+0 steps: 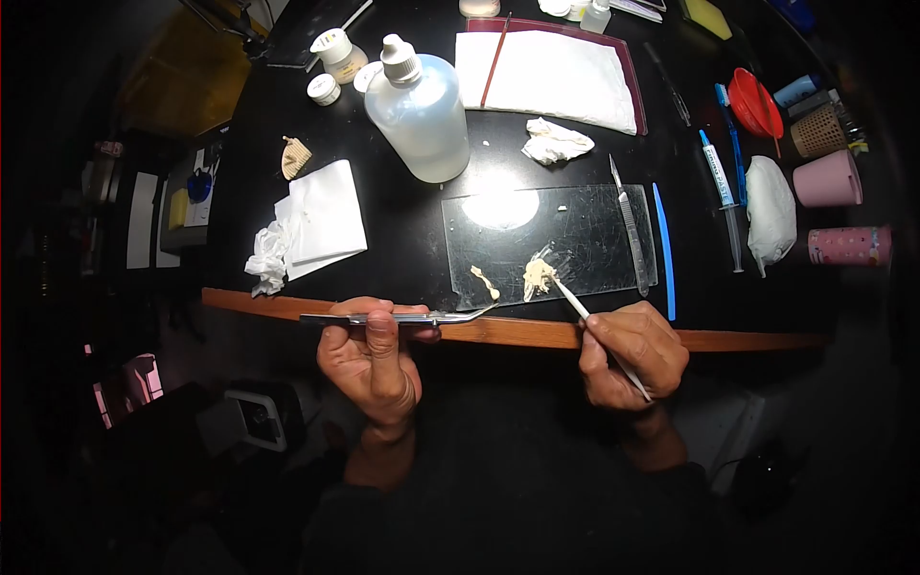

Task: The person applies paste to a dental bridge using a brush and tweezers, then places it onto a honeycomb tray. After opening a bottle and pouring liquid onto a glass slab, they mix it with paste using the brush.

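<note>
Closed round a pair of metal tweezers [412,318] with a bent tip, my left hand [374,359] is at the table's front edge. The tip points right, close to the glass plate's [585,220] lower edge; whether it grips anything is too small to tell. My right hand [632,355] pinches a slim white stick-like tool [573,299], held like a pen. Its far end touches a smeared mound of cream-coloured paste [539,275] on the plate. Left of the mound lies a thin curved strip of cream material [485,282]. A scalpel [628,225] rests along the plate's right side.
A large clear bottle [422,120] stands behind the plate, left of crumpled tissue [556,142]. Folded white tissue [328,220] lies left. Rightward are a blue strip [664,251], a paste syringe [721,182] and a pink cup [827,179]. Wooden edging [517,332] borders the table.
</note>
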`<action>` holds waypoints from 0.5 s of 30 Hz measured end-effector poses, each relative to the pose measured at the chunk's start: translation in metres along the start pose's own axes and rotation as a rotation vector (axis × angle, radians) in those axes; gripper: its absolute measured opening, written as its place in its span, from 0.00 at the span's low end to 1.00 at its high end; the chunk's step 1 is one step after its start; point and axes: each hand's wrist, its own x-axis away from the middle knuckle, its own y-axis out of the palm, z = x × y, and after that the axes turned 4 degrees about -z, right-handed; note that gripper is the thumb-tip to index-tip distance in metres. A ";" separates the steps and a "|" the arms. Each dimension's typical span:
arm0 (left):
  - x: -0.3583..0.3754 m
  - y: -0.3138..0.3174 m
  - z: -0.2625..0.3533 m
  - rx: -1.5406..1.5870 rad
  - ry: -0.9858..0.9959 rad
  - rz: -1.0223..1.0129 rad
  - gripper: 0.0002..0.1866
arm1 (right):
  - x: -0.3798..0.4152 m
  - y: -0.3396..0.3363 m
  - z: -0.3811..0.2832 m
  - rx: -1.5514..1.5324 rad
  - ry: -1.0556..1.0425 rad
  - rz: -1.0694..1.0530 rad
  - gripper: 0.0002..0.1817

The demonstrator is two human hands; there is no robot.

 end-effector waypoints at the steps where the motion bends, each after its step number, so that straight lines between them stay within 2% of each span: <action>1: 0.000 0.000 0.000 0.001 -0.006 0.002 0.12 | 0.000 0.001 0.000 0.011 0.000 -0.004 0.13; 15: -0.001 0.002 0.003 0.009 -0.028 -0.025 0.10 | 0.002 -0.004 0.001 -0.014 0.025 -0.015 0.12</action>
